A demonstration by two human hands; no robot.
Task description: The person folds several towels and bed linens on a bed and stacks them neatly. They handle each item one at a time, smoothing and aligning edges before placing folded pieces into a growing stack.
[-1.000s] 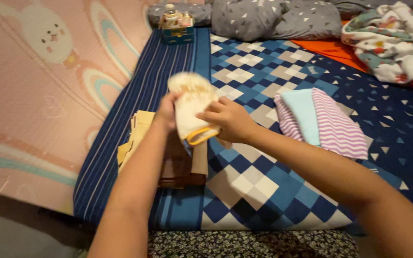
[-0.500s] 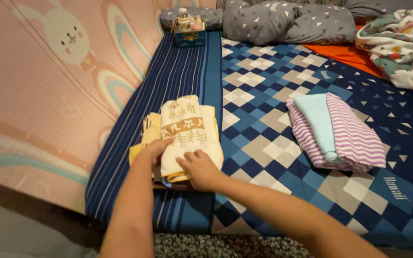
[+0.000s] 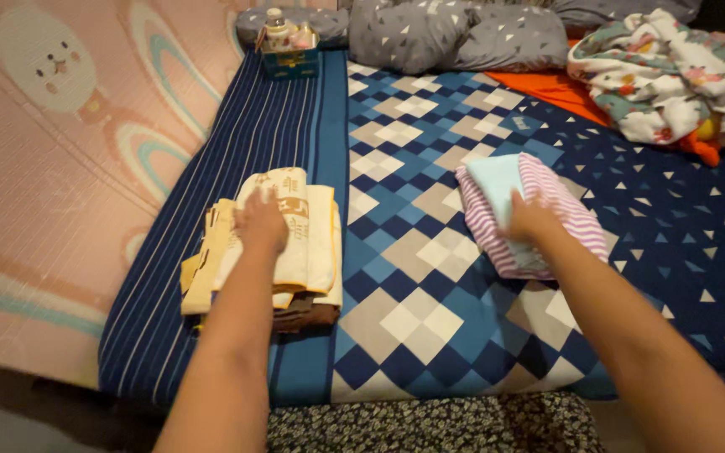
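A stack of folded cream, yellow and brown clothes (image 3: pixel 304 243) lies on the striped left part of the mattress. My left hand (image 3: pixel 260 220) rests flat on top of this stack, fingers together. To the right lies a folded pile of purple-striped cloth (image 3: pixel 560 205) with a light blue piece (image 3: pixel 497 178) on top. My right hand (image 3: pixel 529 218) lies on that pile, touching the light blue piece; whether the fingers grip it I cannot tell.
The mattress has a blue checkered sheet (image 3: pixel 413 277). A pink play mat (image 3: pixel 69 151) lies on the left. Grey pillows (image 3: pixel 455 33) and a small blue box with bottles (image 3: pixel 289 52) sit at the far end. A heap of patterned cloth (image 3: pixel 665 75) is at the far right.
The cream folded garment was held up in both hands, then laid on the left stack. My right hand has since left it and moved right onto the striped pile.
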